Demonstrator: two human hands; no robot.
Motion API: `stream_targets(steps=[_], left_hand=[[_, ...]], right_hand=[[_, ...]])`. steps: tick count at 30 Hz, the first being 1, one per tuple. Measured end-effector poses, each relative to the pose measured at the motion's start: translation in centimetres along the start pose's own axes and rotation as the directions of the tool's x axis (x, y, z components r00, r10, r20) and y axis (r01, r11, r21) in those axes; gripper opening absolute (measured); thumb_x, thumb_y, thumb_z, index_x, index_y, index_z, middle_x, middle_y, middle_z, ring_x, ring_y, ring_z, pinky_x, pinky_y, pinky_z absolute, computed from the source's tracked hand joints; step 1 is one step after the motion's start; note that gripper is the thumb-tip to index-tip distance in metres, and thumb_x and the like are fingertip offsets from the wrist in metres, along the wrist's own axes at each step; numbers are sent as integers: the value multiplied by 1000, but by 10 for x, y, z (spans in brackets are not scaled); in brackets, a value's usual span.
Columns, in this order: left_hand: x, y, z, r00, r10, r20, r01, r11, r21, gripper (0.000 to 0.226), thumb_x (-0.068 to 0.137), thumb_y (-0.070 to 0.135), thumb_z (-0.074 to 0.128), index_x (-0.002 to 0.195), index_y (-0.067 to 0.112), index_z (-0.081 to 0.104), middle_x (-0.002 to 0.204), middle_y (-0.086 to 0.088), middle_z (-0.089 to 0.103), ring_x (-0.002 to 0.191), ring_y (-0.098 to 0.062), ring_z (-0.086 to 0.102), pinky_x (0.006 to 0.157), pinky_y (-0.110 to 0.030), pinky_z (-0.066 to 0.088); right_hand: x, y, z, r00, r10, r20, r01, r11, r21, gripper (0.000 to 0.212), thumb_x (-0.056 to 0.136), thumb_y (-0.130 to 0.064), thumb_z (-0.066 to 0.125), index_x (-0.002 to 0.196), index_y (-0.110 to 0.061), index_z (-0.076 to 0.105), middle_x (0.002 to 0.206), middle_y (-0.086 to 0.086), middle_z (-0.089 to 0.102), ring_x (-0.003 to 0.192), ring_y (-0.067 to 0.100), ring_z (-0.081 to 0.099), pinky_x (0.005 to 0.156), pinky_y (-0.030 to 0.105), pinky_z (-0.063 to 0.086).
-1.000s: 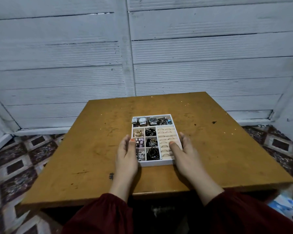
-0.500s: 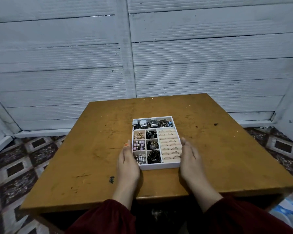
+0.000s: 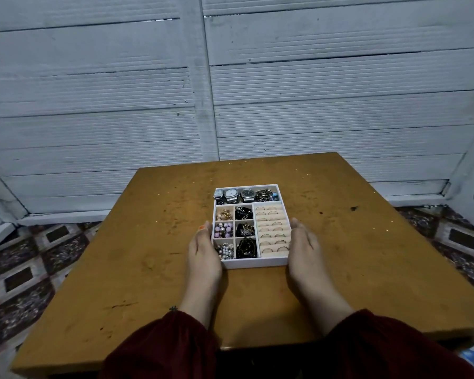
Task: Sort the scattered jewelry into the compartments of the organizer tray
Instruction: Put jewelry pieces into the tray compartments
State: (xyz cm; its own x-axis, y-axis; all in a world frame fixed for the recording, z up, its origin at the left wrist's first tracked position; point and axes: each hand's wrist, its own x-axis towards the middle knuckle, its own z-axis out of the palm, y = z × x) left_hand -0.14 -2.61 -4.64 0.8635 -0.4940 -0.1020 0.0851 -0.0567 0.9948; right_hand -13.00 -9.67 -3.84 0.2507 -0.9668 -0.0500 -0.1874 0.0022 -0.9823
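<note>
One tray (image 3: 255, 262), two hands (image 3: 204, 254) (image 3: 303, 251), one table (image 3: 115, 269)

A scuffed mustard-brown wooden table (image 3: 126, 250) carries a white tray (image 3: 255, 263) near its middle, the left hand (image 3: 203, 253) and right hand (image 3: 303, 250) rest on the tabletop touching the tray's two sides, and a small dark speck (image 3: 354, 207) lies farther right.

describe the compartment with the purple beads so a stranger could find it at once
On the wooden table sits a white organizer tray. Its left column has three square cells; take the middle one. Only it holds lilac beads, with gold trinkets behind and silvery pearls nearer.
</note>
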Motion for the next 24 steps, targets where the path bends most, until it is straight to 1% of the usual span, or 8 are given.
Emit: stream_targets(steps=[4, 8, 11, 13, 15, 19, 22, 24], left_hand=[[17, 7, 10, 999, -39, 9, 39, 999, 7, 44, 99, 39, 37, 129, 12, 56, 130, -2, 56, 121, -20, 51, 107, -39, 37], [38, 11, 19, 999, -49, 16, 49, 999, 14, 44, 99, 39, 37, 128, 13, 56, 129, -5, 58, 119, -22, 51, 104, -38, 38], [54, 16, 28, 999, -31, 18, 31, 999, 19, 42, 100, 36, 35, 128, 13, 56, 131, -7, 56, 121, -23, 51, 106, -40, 38], [65, 18, 35, 1000, -13, 19, 12, 999, 35, 42, 101, 33, 34, 130, 12, 55, 134, -7, 53, 124, -23, 48, 108, -40, 35], [76, 19, 41, 1000, -7, 20, 6, 999, 35, 43, 101, 34, 33, 132, 11, 54, 136, -7, 52, 126, -22, 47, 109, -41, 34], [94, 22, 52, 1000, -3, 23, 2, 999, 52, 46, 101, 37, 32, 135, 12, 51, 138, -7, 49, 126, -23, 45, 107, -37, 34], [106, 24, 59, 999, 27, 34, -29, 997, 68, 45, 102, 35, 31, 137, 13, 49, 140, -6, 46, 129, -22, 42, 105, -33, 31], [115, 25, 63, 999, 35, 37, -38, 996, 81, 45, 103, 34, 30, 137, 13, 49, 141, -5, 45, 130, -21, 42, 108, -33, 30]], right_hand=[[19, -5, 7, 1000, -9, 12, 9, 1000, -22, 45, 100, -31, 28, 140, -21, 45, 143, -2, 45, 132, 16, 39, 113, 41, 30], [40, -10, 15, 1000, 3, 19, -3, 1000, 0, 50, 96, -41, 28, 139, -22, 45, 140, -4, 45, 133, 18, 40, 113, 44, 31], [56, -13, 22, 1000, 9, 23, -9, 1000, -4, 49, 97, -38, 29, 141, -20, 43, 142, -4, 43, 132, 18, 40, 113, 44, 30], [66, -15, 28, 999, 8, 36, -8, 1000, -8, 59, 89, -47, 29, 141, -21, 42, 143, -3, 45, 133, 17, 40, 113, 43, 31], [78, -16, 30, 999, 13, 49, -12, 1000, -19, 62, 88, -48, 29, 142, -21, 40, 144, -4, 44, 134, 16, 38, 114, 39, 28], [103, -15, 34, 998, 4, 55, -3, 1000, -20, 48, 100, -29, 30, 146, -17, 35, 146, -4, 41, 134, 14, 36, 110, 27, 25], [117, -16, 41, 999, 2, 53, -1, 1000, -12, 50, 98, -35, 31, 144, -18, 36, 138, -5, 47, 130, 16, 42, 111, 34, 31], [127, -16, 45, 998, -12, 60, 14, 999, -35, 49, 99, -35, 31, 145, -19, 35, 134, -10, 46, 126, 14, 43, 104, 25, 29]])
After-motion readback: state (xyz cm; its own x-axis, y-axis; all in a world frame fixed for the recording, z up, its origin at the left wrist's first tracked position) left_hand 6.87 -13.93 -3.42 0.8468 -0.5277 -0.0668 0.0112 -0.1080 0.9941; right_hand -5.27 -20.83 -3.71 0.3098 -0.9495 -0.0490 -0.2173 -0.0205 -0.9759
